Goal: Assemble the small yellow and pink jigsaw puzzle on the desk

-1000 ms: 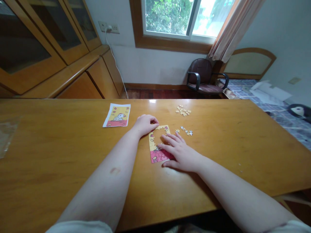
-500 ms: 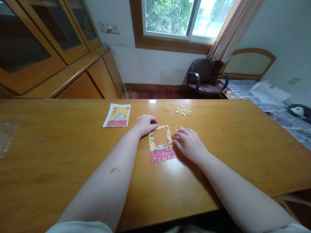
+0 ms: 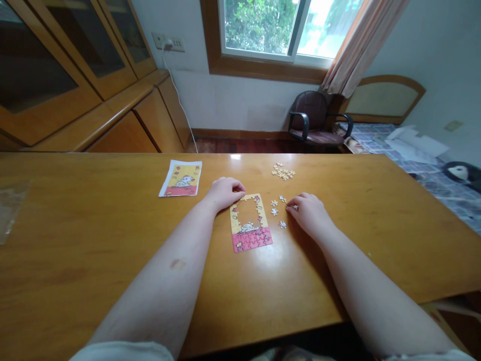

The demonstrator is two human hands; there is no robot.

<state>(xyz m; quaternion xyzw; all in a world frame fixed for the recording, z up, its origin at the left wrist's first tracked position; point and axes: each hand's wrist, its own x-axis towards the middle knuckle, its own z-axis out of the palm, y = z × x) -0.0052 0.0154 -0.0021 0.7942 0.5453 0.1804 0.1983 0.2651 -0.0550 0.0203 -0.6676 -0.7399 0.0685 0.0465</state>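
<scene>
A partly assembled jigsaw puzzle point(image 3: 251, 240) lies on the table, its yellow frame and pink lower rows joined around an open middle; part of a white animal shows above the pink. My left hand point(image 3: 226, 193) is closed at its upper left corner, thumb and curled fingers on the edge. To the right of the puzzle, my right hand point(image 3: 308, 213) pinches a small puzzle piece point(image 3: 295, 206), mostly covered by the fingers. Between that hand and the puzzle lie several loose pieces, among them a white one point(image 3: 282, 224) and a yellowish one point(image 3: 274, 203).
A reference picture point(image 3: 184, 180) of a white animal on yellow and pink lies to the left. Farther back sits a pile of loose pieces point(image 3: 283, 173). Clear plastic point(image 3: 11, 210) is at the table's far left. An armchair point(image 3: 313, 118) stands beyond the table.
My right hand has moved right, away from the puzzle's edge, and its fingers have come together, uncovering loose pieces. My left hand has stayed at the corner.
</scene>
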